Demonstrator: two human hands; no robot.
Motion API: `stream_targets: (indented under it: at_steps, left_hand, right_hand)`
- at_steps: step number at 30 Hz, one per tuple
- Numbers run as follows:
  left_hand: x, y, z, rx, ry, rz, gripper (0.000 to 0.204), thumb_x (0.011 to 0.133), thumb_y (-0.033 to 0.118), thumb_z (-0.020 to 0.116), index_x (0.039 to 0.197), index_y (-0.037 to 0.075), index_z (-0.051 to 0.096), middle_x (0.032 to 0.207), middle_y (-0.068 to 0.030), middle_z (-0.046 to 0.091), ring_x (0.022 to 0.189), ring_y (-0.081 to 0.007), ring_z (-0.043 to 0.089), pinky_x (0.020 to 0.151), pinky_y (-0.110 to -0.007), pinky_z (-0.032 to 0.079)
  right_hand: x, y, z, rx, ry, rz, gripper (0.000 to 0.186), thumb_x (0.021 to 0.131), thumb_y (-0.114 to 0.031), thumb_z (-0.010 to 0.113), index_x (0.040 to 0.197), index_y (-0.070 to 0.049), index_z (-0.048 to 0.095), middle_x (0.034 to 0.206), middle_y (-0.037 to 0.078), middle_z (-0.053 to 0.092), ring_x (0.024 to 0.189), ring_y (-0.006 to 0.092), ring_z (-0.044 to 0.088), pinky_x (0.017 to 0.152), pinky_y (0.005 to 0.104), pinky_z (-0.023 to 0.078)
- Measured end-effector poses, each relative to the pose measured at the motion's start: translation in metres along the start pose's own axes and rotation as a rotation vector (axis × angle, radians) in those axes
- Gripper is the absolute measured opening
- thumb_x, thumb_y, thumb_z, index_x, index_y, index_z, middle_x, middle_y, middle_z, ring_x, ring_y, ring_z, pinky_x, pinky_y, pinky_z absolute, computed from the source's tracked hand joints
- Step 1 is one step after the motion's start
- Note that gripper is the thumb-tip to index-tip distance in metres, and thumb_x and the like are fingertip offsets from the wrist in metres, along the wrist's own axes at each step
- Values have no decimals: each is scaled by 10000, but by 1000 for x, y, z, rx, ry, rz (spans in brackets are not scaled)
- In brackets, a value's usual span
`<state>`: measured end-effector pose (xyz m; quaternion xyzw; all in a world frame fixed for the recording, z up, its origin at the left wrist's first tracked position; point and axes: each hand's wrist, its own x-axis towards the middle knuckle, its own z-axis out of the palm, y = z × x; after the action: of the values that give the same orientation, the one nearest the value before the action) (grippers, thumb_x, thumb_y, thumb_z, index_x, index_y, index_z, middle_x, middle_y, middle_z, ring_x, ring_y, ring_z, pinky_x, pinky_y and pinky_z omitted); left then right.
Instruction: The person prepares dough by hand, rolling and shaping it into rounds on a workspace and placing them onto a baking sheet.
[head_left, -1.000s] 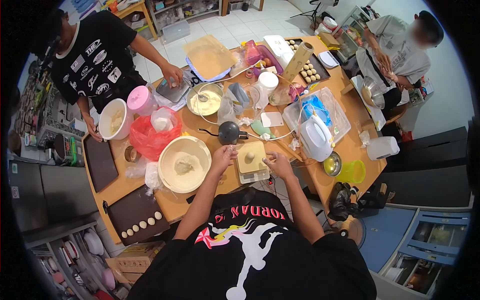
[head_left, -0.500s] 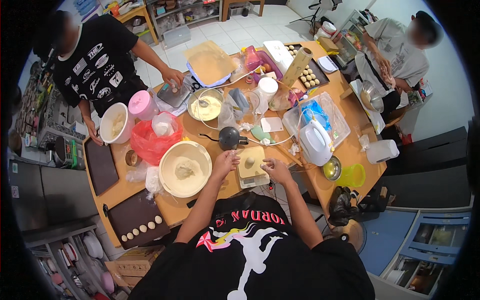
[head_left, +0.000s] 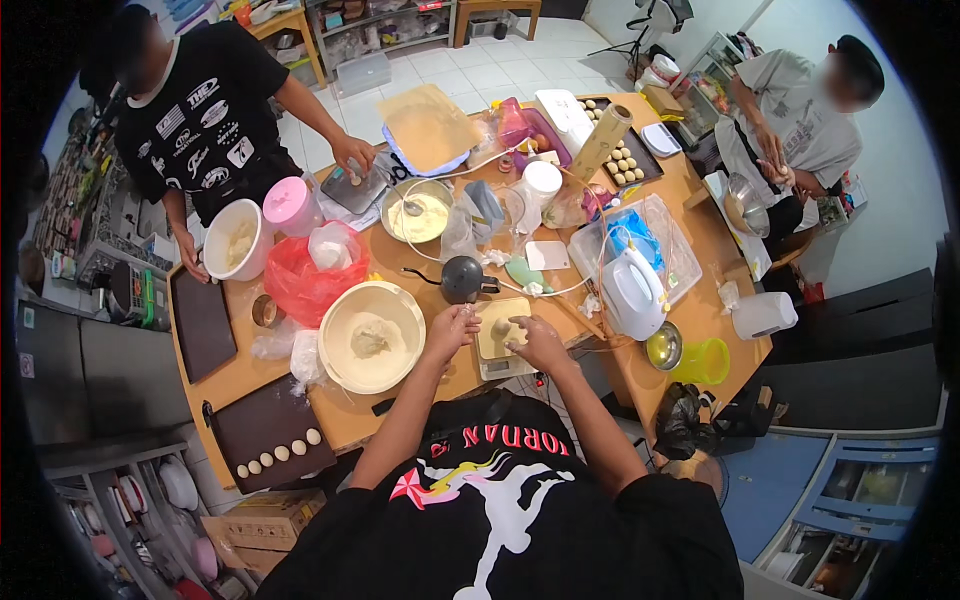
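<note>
A kitchen scale (head_left: 492, 369) with a square beige tray (head_left: 489, 345) on it stands in front of me. On the tray is a small piece of dough (head_left: 501, 327). My right hand (head_left: 540, 345) reaches over from the right, with thumb and fingers closed around the dough's near side. My left hand (head_left: 454, 330) is at the tray's left edge with curled fingers; what is between them is too small to make out. Left of it, a large cream bowl (head_left: 335, 377) contains flour and a lump of dough (head_left: 371, 337).
A dark baking tray (head_left: 240, 425) with several dough balls lies front left. Behind the scale is a black kettle (head_left: 462, 280); to the right are a white hand mixer (head_left: 636, 295) and metal bowl (head_left: 664, 346). Two people work across the table, one handling another scale (head_left: 355, 185).
My right hand has moved left over the tray onto the dough. My left hand stays near the tray's left edge. The whole view has shifted slightly.
</note>
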<state>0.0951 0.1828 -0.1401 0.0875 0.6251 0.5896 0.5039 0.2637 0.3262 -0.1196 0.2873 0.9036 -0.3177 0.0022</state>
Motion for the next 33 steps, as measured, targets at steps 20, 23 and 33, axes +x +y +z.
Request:
stream_targets:
  at_steps: [20, 23, 33]
  left_hand:
    - [-22, -3, -19, -50, 85, 25, 362, 997, 395, 508, 1173, 96, 608, 1021, -65, 674, 897, -152, 642, 755, -319, 518]
    - [-28, -2, -24, -89, 91, -1, 351, 996, 382, 507, 1190, 104, 598, 1046, -74, 663, 924, -163, 635, 778, -321, 518]
    - [-54, 25, -14, -413, 178, -122, 387, 999, 429, 491, 1211, 114, 567, 1077, -104, 642, 948, -202, 631, 773, -358, 537]
  right_hand:
    - [24, -10, 22, -331, 120, -99, 329, 735, -306, 737, 998, -115, 684, 907, 120, 661, 905, 309, 651, 767, 476, 499]
    - [21, -22, 19, -190, 157, -133, 319, 751, -293, 741, 998, -103, 676, 893, 127, 661, 856, 319, 654, 749, 465, 508]
    - [9, -108, 0, -54, 213, -386, 359, 749, -246, 770, 1062, -107, 658, 933, 122, 656, 856, 326, 648, 748, 444, 514]
